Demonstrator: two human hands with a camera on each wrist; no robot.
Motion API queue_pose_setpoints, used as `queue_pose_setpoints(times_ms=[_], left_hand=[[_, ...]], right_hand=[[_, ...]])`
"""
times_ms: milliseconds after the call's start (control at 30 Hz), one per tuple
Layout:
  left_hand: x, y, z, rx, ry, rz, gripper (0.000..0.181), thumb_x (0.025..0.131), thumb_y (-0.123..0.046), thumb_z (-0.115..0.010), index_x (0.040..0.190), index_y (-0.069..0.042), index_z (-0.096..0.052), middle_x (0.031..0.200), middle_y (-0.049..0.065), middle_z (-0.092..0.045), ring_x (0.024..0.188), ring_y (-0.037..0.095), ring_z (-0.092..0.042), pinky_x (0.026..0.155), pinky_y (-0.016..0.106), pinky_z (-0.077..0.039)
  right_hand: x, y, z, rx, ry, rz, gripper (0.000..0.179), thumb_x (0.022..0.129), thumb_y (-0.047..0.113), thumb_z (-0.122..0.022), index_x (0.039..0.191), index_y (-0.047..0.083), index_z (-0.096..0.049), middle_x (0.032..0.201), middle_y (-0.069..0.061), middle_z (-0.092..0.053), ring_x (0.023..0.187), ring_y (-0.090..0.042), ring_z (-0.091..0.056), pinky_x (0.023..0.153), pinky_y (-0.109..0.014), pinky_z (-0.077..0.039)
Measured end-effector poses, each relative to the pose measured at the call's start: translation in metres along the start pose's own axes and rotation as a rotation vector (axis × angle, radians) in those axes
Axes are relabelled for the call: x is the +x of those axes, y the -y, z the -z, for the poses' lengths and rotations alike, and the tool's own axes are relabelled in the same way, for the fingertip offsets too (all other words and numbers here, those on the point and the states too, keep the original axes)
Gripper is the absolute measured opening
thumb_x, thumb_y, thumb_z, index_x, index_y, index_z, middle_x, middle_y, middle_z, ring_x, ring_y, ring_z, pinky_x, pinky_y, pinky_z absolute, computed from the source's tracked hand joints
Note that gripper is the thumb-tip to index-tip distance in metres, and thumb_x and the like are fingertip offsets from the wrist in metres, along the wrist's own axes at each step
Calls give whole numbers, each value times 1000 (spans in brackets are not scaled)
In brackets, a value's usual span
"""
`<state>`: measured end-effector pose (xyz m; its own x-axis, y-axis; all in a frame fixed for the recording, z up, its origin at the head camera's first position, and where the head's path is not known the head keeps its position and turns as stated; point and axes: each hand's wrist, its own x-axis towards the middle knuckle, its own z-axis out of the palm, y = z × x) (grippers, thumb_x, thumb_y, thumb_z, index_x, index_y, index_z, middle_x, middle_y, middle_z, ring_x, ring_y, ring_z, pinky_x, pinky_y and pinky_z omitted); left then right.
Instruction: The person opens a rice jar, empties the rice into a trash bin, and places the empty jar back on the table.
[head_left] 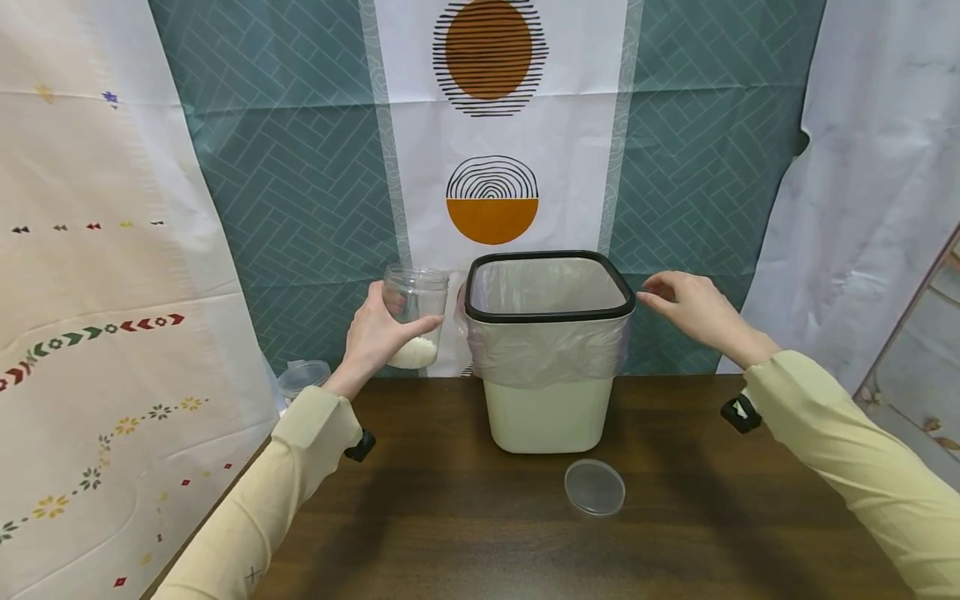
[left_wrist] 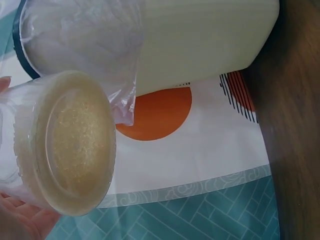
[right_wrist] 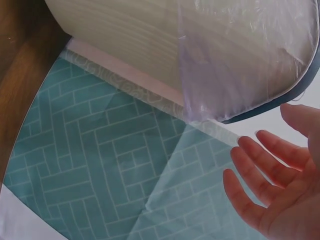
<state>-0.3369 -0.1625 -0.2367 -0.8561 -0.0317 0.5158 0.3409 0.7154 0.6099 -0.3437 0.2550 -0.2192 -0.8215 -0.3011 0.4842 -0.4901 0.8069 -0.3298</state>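
My left hand (head_left: 375, 335) grips a clear plastic jar (head_left: 429, 292), raised beside the left wall of a pale bin (head_left: 547, 417). White grains (head_left: 415, 353) lie in the jar's bottom and show through its base in the left wrist view. The jar leans slightly, its mouth upward. On the other side of the bin, my right hand (head_left: 693, 310) is in the air by the black rim (head_left: 551, 317), holding nothing, its fingers loosely bent. In the right wrist view those fingers (right_wrist: 257, 165) spread just off the rim. A thin translucent bag (head_left: 547, 354) lines the bin and folds over its outside.
On the brown table (head_left: 465, 533), a round clear lid (head_left: 595, 487) lies in front of the bin. Another clear container (head_left: 302, 377) stands at the table's left edge, partly behind my left forearm. A patterned curtain (head_left: 300, 167) hangs close behind the bin.
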Motion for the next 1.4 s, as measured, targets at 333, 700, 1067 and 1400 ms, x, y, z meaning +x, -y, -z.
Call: queue_pose_setpoints(times_ms=[333,700,1067,1400], left_hand=[[3,5,-2,16,6,7,88,63,-65,-68,120,-6,-35,103,9,-50,87,25,-49,70,43,-39],[6,4,0,38,0,-2,84,62,-64,-68,115,-6,-37,101,9,-51,85,25,-49,68,41,-40],[13,-1,3,58,-9,-13,83,62,-63,-69,114,-7,-37,99,8,-50,83,24,-49,66,41,-39],[19,-9,8,54,-12,-22,77,62,-62,-70,108,-9,-38,94,8,-48,78,25,-47,63,38,-37]], right_hand=[[8,11,-1,44,-12,-26,47,93,33,-50,120,-5,-50,111,-23,-53,100,-36,-48,80,-51,-37],[21,22,-3,66,3,-26,46,93,31,-50,122,-5,-49,117,-23,-48,102,-35,-45,79,-49,-37],[34,29,-8,52,54,-30,47,94,28,-49,121,-9,-47,118,-28,-46,105,-40,-44,81,-51,-37],[44,32,-13,42,137,-44,47,94,26,-49,124,-11,-44,121,-29,-44,109,-41,-42,83,-50,-36]])
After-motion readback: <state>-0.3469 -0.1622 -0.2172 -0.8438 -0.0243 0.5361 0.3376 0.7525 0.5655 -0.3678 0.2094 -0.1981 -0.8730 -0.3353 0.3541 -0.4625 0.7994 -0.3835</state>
